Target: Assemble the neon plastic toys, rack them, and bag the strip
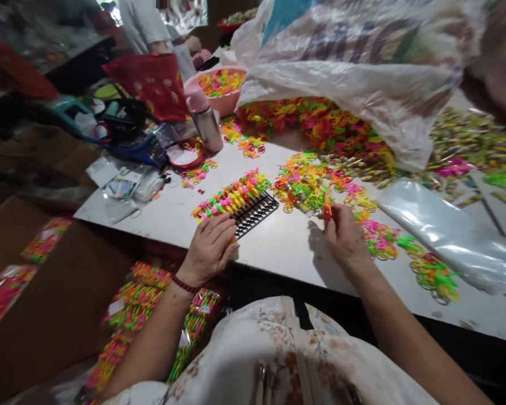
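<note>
Floral shirt, left hand at rack edge, grip unclear, right hand pinching orange piece, tabletop between

From a camera worn on the person's head, the view looks forward and down past a floral shirt close below the lens, onto a white surface whose near edge slants from upper left to lower right. The left hand and right hand appear at middle range, beyond the shirt. The wide angle reaches past them to a pink bowl and a plastic bag farther back, and down to a cardboard box at left.
</note>
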A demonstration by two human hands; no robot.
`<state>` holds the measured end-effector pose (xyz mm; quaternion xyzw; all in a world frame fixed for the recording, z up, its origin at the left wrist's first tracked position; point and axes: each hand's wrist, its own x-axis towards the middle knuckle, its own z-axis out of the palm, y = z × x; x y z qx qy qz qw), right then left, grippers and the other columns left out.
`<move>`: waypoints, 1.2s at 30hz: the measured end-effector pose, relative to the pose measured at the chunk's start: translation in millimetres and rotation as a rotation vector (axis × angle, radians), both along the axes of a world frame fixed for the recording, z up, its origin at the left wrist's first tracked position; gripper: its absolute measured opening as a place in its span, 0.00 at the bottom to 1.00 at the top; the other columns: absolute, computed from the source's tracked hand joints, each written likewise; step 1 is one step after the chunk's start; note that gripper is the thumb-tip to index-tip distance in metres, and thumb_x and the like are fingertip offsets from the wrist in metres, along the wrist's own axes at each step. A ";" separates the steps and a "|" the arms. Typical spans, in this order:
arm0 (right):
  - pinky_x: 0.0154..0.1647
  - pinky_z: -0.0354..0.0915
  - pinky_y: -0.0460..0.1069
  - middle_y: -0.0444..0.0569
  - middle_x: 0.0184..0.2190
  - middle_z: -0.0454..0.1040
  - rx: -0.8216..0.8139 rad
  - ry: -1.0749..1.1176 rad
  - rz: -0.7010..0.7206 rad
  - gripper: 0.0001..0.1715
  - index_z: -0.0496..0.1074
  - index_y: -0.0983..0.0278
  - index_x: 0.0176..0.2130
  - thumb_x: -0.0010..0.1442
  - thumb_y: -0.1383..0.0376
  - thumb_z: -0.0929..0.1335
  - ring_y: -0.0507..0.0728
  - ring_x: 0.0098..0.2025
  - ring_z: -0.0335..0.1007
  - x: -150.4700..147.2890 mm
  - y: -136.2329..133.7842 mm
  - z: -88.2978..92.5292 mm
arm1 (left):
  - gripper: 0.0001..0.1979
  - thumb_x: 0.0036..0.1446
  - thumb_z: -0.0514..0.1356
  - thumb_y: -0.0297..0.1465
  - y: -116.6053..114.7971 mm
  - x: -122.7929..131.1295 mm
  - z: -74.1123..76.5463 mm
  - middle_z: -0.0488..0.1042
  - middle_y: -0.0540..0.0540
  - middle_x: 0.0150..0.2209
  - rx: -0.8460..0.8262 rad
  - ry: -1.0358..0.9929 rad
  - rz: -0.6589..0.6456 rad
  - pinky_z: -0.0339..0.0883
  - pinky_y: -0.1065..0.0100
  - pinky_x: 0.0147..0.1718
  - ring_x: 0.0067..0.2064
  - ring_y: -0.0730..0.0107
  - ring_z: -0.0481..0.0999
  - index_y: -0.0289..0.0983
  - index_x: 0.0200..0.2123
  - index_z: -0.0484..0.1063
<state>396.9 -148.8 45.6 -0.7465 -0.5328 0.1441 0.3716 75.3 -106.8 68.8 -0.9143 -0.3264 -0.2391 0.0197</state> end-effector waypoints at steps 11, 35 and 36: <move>0.31 0.58 0.46 0.42 0.27 0.68 -0.030 0.440 0.695 0.09 0.70 0.64 0.33 0.60 0.60 0.66 0.51 0.29 0.59 -136.6 40.2 -14.3 | 0.22 0.60 0.58 0.27 2.5 -0.9 -16.9 0.74 0.39 0.53 0.026 -0.189 0.048 0.63 0.52 0.57 0.60 0.57 0.68 0.38 0.58 0.63; 0.34 0.61 0.46 0.47 0.32 0.73 0.022 0.100 0.954 0.04 0.72 0.66 0.35 0.56 0.70 0.68 0.52 0.31 0.63 -144.0 77.0 -38.7 | 0.25 0.63 0.55 0.30 4.3 5.5 5.1 0.66 0.39 0.62 0.010 0.078 0.079 0.54 0.52 0.57 0.67 0.54 0.58 0.38 0.63 0.60; 0.35 0.61 0.46 0.47 0.33 0.73 0.032 0.099 0.963 0.04 0.72 0.66 0.36 0.56 0.69 0.68 0.52 0.32 0.64 -145.6 74.7 -36.9 | 0.25 0.63 0.56 0.31 4.2 5.4 4.8 0.66 0.39 0.62 0.033 0.066 0.078 0.55 0.52 0.56 0.66 0.53 0.60 0.38 0.63 0.60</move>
